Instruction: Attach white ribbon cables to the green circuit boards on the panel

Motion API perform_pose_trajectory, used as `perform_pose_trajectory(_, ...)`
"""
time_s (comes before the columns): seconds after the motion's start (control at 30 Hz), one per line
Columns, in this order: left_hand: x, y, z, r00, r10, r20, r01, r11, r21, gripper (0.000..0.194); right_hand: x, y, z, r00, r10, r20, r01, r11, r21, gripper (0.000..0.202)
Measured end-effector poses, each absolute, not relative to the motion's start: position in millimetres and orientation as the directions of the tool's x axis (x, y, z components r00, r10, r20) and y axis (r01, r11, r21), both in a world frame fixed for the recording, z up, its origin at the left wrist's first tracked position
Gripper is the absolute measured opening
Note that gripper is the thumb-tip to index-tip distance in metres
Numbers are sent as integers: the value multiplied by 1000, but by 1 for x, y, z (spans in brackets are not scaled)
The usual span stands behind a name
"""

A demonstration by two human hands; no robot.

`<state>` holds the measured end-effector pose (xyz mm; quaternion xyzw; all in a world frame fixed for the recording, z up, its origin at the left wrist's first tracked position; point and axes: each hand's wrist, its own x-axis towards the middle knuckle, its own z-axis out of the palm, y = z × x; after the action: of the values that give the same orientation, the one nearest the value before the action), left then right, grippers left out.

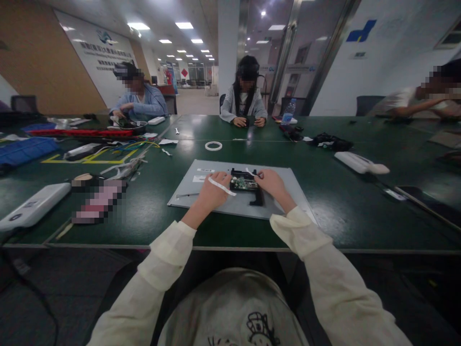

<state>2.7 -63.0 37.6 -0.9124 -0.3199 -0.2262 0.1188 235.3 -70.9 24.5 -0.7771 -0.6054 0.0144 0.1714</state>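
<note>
A grey board (230,207) lies on the green table in front of me. On it sits a black frame with a green circuit board (245,182) inside. My left hand (215,191) is at the left edge of the frame, fingers bent, with a white strip (222,186) lying across its back; whether it grips anything is hidden. My right hand (271,184) is at the frame's upper right, its fingers pinched on a small white strip (249,171). A thin metal tool (187,195) lies on the board to the left of my left hand.
A white tape ring (213,145) lies beyond the board. White devices (36,205) and cables are at the left, near a blue tray (27,151). Another white device (356,162) lies right. People sit across the table, near a water bottle (288,112).
</note>
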Motion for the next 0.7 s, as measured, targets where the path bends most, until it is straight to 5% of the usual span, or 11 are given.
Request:
perform_pose_trajectory(0.23, -30, -47, 29, 600, 701, 385, 754, -656, 19, 17, 237, -71, 22, 243, 946, 215, 945, -181, -272, 31)
perform_pose_trajectory(0.47, -26, -42, 29, 567, 698, 436, 753, -655, 69, 20, 239, -70, 19, 236, 948, 211, 944, -173, -280, 32)
perform_pose_trajectory(0.7, -31, -40, 33, 437, 798, 414, 785, -564, 258, 22, 241, -68, 17, 226, 953, 204, 945, -163, -284, 34)
